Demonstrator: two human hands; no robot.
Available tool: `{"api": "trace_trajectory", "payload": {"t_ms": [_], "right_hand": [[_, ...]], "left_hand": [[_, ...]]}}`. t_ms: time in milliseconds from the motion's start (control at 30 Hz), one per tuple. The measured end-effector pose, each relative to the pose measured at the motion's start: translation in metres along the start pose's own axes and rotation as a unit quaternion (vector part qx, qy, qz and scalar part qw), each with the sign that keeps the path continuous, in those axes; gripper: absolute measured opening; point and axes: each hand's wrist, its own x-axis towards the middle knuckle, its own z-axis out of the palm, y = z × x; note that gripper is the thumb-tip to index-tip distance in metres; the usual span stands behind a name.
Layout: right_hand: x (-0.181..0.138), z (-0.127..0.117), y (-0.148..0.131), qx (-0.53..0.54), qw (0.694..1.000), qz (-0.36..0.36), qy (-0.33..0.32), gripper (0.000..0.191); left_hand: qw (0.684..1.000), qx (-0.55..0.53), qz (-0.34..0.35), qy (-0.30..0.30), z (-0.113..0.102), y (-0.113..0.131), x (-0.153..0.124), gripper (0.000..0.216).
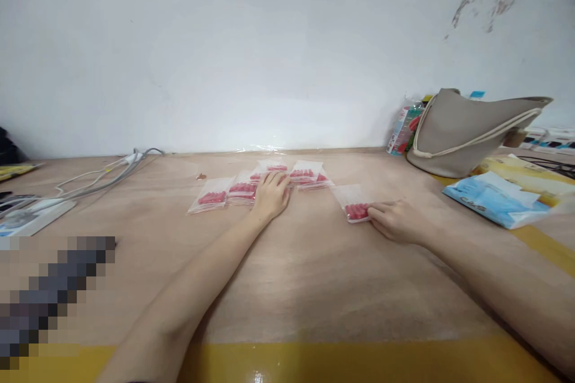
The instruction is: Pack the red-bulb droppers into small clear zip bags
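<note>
Several small clear plastic bags with red pieces inside lie in a loose, overlapping row near the wall. My left hand (272, 196) rests on the middle of this row, its fingers lying over a clear bag (273, 166); part of that bag is hidden beneath it. To its left are another bag (212, 196) and a small stack of bags (242, 187). Just right of the hand sits a further pair of bags (307, 174). My right hand (393, 220) pinches the lower right corner of a separate bag (357, 210), which lies on the tabletop.
On the right stand a grey bag with a cord (467, 131), a colourful packet (399, 131) and a blue tissue pack (494, 200). Cables (103, 179) and a white power strip (47, 215) are at left. Yellow tape (251, 362) runs along the front edge.
</note>
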Motion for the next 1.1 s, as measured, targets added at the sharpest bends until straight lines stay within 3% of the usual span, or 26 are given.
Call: {"api": "trace_trajectory", "payload": {"t_ms": [133,233,367,467,600,700,800,900,1100], "right_hand": [[0.005,0.007,0.012,-0.02,0.991,0.126,-0.048,0.02],[0.025,0.014,0.015,-0.004,0.982,0.178,-0.057,0.021],[0.051,0.012,0.009,0.02,0.973,0.23,0.013,0.019],[0.068,0.002,-0.012,0.073,0.972,0.185,0.124,0.034],[0.09,0.002,-0.051,0.086,0.97,0.051,0.22,0.023],[0.102,0.008,-0.068,0.084,0.961,-0.042,0.261,0.016],[0.105,0.012,-0.073,0.088,0.952,-0.118,0.268,0.021],[0.098,0.01,-0.074,0.107,0.946,-0.14,0.271,0.02],[0.084,0.006,-0.074,0.132,0.949,-0.106,0.267,0.02]], "left_hand": [[1.0,0.021,-0.01,-0.008,0.023,-0.003,0.019,0.028],[0.999,0.035,-0.024,-0.007,0.036,-0.005,0.026,0.017],[0.999,0.043,-0.001,-0.013,0.038,-0.006,0.026,0.013],[0.998,0.042,0.049,-0.026,0.024,-0.005,0.015,0.015],[0.991,0.036,0.125,-0.044,-0.011,-0.003,-0.013,0.019],[0.984,0.031,0.17,-0.051,-0.038,0.003,-0.036,0.019],[0.981,0.032,0.186,-0.053,-0.055,0.008,-0.052,0.02],[0.982,0.028,0.181,-0.048,-0.061,0.013,-0.057,0.021],[0.986,-0.001,0.164,-0.039,-0.06,0.017,-0.053,0.025]]}}
